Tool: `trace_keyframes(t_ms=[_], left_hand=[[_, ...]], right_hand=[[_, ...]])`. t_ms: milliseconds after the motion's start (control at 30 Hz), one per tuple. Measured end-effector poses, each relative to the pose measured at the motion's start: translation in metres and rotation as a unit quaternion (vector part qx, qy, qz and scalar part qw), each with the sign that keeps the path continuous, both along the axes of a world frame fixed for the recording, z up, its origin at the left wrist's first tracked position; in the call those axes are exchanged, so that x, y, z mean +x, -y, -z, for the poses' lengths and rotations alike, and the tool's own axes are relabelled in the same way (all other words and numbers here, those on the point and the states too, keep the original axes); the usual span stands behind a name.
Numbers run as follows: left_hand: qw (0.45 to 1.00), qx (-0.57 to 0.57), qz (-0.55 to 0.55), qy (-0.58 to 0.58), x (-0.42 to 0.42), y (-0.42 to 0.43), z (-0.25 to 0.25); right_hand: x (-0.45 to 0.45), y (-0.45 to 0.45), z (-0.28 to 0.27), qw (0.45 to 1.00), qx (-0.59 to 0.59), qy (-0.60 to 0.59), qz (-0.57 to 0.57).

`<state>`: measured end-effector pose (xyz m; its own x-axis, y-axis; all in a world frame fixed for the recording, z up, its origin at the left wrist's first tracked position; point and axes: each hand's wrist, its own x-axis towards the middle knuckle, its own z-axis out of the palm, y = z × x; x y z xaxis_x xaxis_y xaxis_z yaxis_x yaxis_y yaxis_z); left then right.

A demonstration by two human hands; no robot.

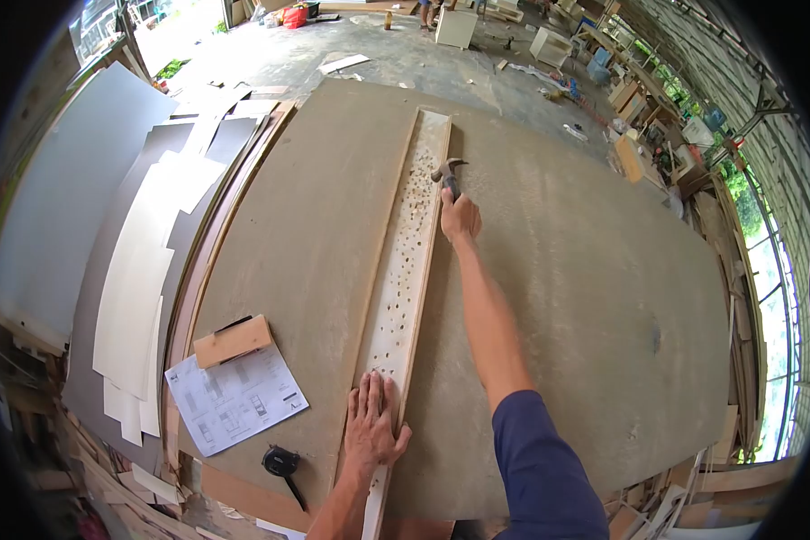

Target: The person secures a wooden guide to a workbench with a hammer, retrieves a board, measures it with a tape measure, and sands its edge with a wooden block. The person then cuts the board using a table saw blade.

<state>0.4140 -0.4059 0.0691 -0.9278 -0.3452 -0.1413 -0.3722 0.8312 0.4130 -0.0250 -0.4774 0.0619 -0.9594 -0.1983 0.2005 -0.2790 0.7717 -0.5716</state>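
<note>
A long narrow white board (391, 306) with raised wooden edges lies lengthwise on the large brown table (567, 270). Many small dark and tan spots or bits cover its surface, densest toward the far end. My left hand (374, 430) rests flat on the near part of the board, fingers spread. My right hand (461, 216) grips the handle of a hammer (450, 174), whose head is raised over or beside the board's right edge near the far end.
At the left, a wood block (234, 342) lies on a printed drawing sheet (234, 400), with a black tape measure (280, 461) nearby. White sheets (135, 306) are stacked beyond the table's left edge. Scrap wood (729, 297) lines the right side. A person stands far back.
</note>
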Motion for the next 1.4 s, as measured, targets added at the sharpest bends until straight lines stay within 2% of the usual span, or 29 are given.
trace_keyframes(t_ms=[167,267,467,600,667,700,767,833,900,933,967,1067,1100,1167,1233,1267,1300,1333,1400], left_hand=[[1.0,0.014,-0.002,0.005,-0.001,0.001,-0.002],[1.0,0.019,-0.001,0.002,0.002,0.001,0.001],[1.0,0.014,-0.003,0.0,-0.001,0.001,0.0],[1.0,0.016,-0.005,-0.007,-0.001,0.0,0.0],[1.0,0.018,-0.006,-0.009,0.0,0.001,0.001],[1.0,0.02,-0.005,-0.016,0.0,0.0,0.002],[1.0,0.016,-0.004,0.0,-0.001,0.001,-0.002],[1.0,0.007,0.001,0.013,0.0,0.001,-0.003],[1.0,0.006,0.0,0.012,-0.001,0.001,-0.003],[1.0,0.006,0.003,0.011,-0.001,0.0,-0.003],[1.0,0.002,0.003,0.013,-0.001,0.0,-0.002],[1.0,0.008,-0.001,0.012,-0.001,-0.001,-0.001],[1.0,0.011,-0.002,0.009,-0.001,0.001,0.001],[1.0,0.018,-0.004,0.004,-0.002,0.002,0.0],[1.0,0.022,-0.002,-0.002,0.0,0.002,-0.002],[1.0,0.014,-0.003,-0.008,-0.002,0.001,-0.001],[1.0,0.008,-0.004,-0.011,0.0,0.0,0.0],[1.0,0.007,-0.003,-0.009,-0.001,0.001,0.0],[1.0,0.016,-0.003,-0.02,0.0,0.001,-0.001]], right_hand=[[-0.022,0.024,0.008,0.998,0.06,-0.012,-0.019],[-0.001,0.022,0.004,0.992,0.112,-0.023,-0.058],[-0.013,-0.005,-0.006,0.987,0.118,-0.012,-0.112],[-0.018,-0.01,0.0,0.986,0.13,-0.055,-0.087],[-0.016,-0.01,-0.008,0.997,0.03,-0.066,-0.038],[-0.012,-0.008,-0.01,0.997,0.032,-0.063,-0.04],[0.002,-0.001,-0.019,0.981,-0.124,-0.144,0.03],[0.007,0.001,-0.018,0.984,-0.14,-0.103,0.042],[-0.001,0.002,0.006,0.995,0.076,-0.054,-0.036],[-0.009,-0.002,0.009,0.977,0.165,-0.048,-0.13],[-0.019,0.001,0.012,0.977,0.164,-0.049,-0.129],[-0.021,0.01,-0.013,0.996,0.039,-0.066,-0.055],[-0.015,0.011,-0.017,0.995,0.038,-0.066,-0.057],[0.009,0.009,-0.02,0.99,-0.113,-0.088,-0.001],[0.009,0.004,-0.002,0.988,-0.111,-0.104,-0.007],[-0.001,0.0,0.008,0.99,0.023,-0.12,-0.076],[-0.006,-0.005,0.015,0.968,0.159,-0.129,-0.142],[-0.01,-0.003,-0.013,0.971,0.163,-0.094,-0.148],[-0.004,0.0,-0.03,0.981,0.126,-0.088,-0.118]])
